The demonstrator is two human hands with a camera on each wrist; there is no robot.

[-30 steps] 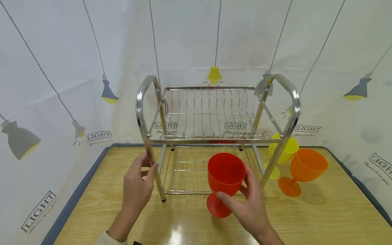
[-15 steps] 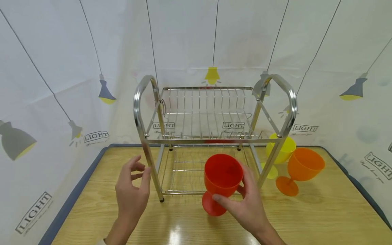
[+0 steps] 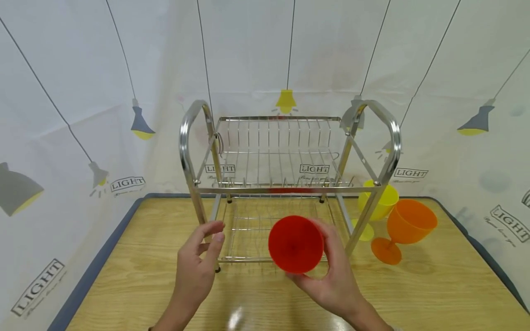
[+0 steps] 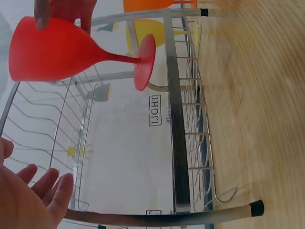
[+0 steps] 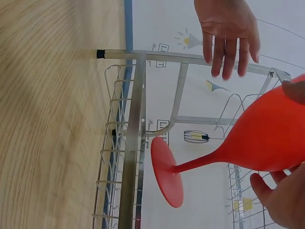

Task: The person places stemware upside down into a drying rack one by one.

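Note:
A red goblet [image 3: 296,244] is gripped round its bowl by my right hand [image 3: 337,276], between thumb and fingers. From the head I look straight down into the bowl, so its stem and foot are hidden there. Both wrist views show the stem and the round foot [image 5: 167,172] hanging free in front of the two-tier metal dish rack [image 3: 285,189]. My left hand [image 3: 200,271] is near the rack's front left leg and holds nothing. Its fingers look relaxed and slightly bent, with a gap between them and the goblet.
An orange goblet [image 3: 411,221] and a yellow goblet [image 3: 383,202] stand on the wooden table [image 3: 455,280] right of the rack; the rack's right leg partly hides the yellow one. A wire whisk [image 5: 196,137] hangs at the rack's side. Behind everything is a lamp-printed cloth [image 3: 248,55].
My left hand has let go of the rack's left leg, drawn back, then come inward to the right. The red goblet has risen and tipped so its mouth faces the head view.

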